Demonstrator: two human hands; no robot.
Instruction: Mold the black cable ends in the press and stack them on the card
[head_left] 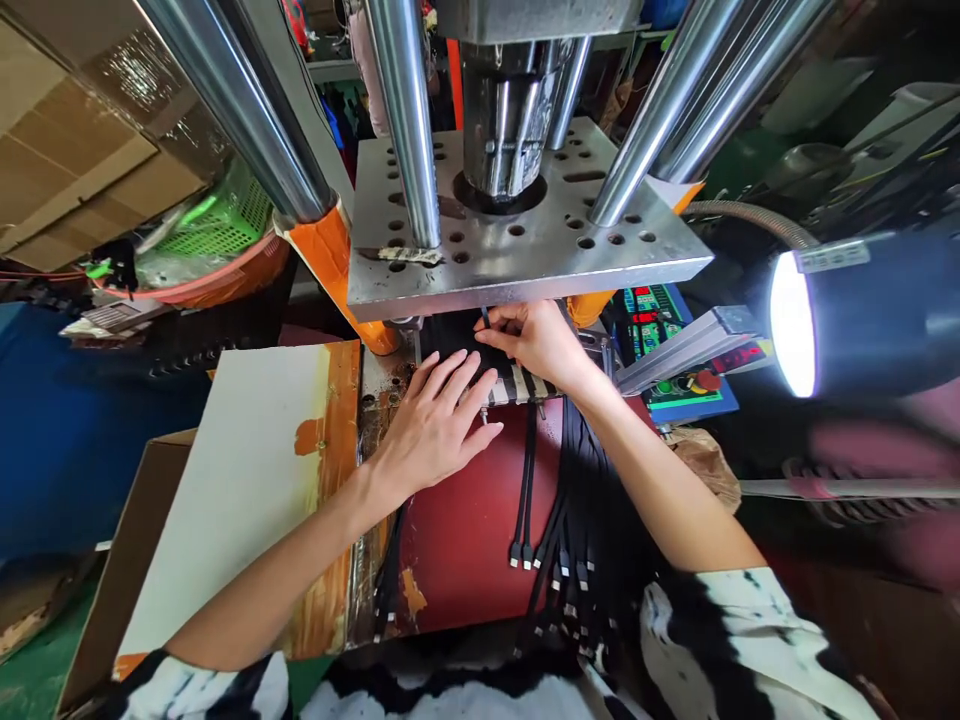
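My left hand (pixel 442 425) lies with its fingers spread over the front of a dark fixture (pixel 450 335) beneath the press plate. It grips nothing. Thumb and fingers of my right hand (pixel 529 340) are pinched on a thin dark strip (pixel 484 317), which looks like a cable end; the rest of it is hidden. Black flat cables (pixel 529 470) with metal-tipped plugs hang from the fixture's front edge over a red surface (pixel 457 560). Black and pale stripes (pixel 517 384) run along that front edge, between my hands.
Above my hands is the thick steel press plate (pixel 525 270), with steel columns (pixel 409 130) rising around it. A lit lamp (pixel 795 325) and a button panel (pixel 675 370) stand at the right. A white board (pixel 232 470) lies left; a green basket (pixel 221 215) sits farther back.
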